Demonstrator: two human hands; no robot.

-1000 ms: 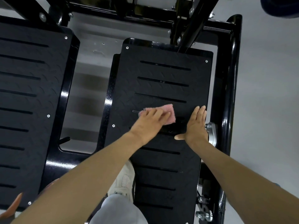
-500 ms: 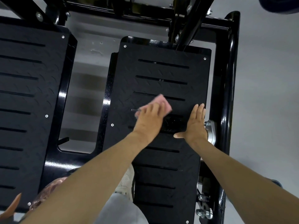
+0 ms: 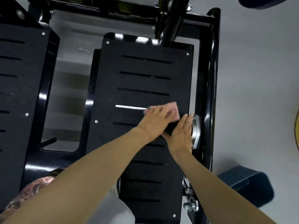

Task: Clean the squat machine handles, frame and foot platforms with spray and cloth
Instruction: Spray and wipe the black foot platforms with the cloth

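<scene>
From the head view, my left hand (image 3: 159, 118) lies over the pink cloth (image 3: 172, 109), fingers flat and close together, pressing it onto the right foot platform (image 3: 142, 81). The hand is blurred, so I cannot tell whether my thumb hooks under the cloth's edge. The cloth sits about halfway along the platform, near its right edge, and sticks out past my fingertips towards the far end. My right hand (image 3: 182, 133) lies flat just beside it on the platform's right edge, fingers straight and together, against the silver bracket (image 3: 196, 131). The platform's long axis runs away from me and its slots cross it, so I judge the wipe wants to travel along a slot towards the platform's left edge. My left hand is the one placed for that.
</scene>
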